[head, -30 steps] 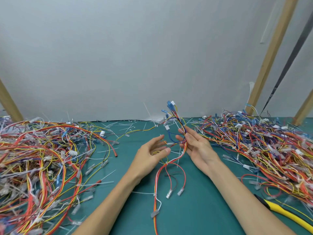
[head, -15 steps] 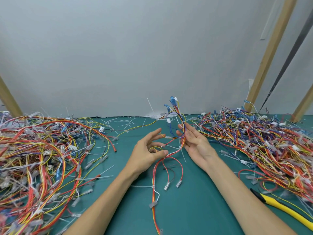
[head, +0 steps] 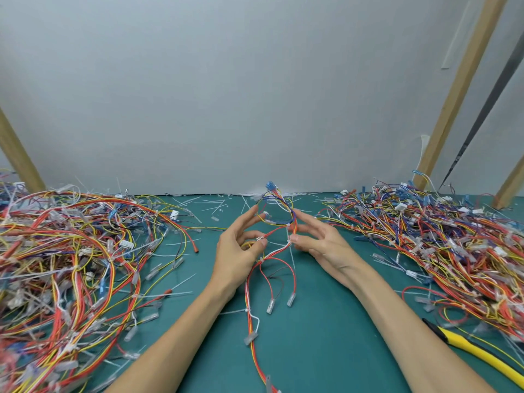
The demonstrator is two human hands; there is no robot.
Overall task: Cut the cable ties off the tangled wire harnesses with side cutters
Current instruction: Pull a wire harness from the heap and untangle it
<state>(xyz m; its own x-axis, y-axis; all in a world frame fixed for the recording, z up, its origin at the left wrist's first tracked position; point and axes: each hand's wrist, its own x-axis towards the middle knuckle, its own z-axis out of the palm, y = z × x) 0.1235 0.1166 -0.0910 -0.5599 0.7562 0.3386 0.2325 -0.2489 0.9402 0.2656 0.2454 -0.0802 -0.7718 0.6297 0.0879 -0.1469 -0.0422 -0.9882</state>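
Green mat (head: 326,350) bearing one wire harness (head: 251,321): its long axis runs from the near edge away to upturned blue connectors, between the hands. With curled fingers the left hand (head: 241,246) pinches a side branch. Half extended, the right hand (head: 320,245) pinches the trunk at a cable tie (head: 289,239). Yellow-handled side cutters (head: 476,353) lie untouched, right of the right forearm.

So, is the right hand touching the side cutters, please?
Apart. The head view shows the right hand pinching the wire harness; the side cutters lie on the mat near the elbow.
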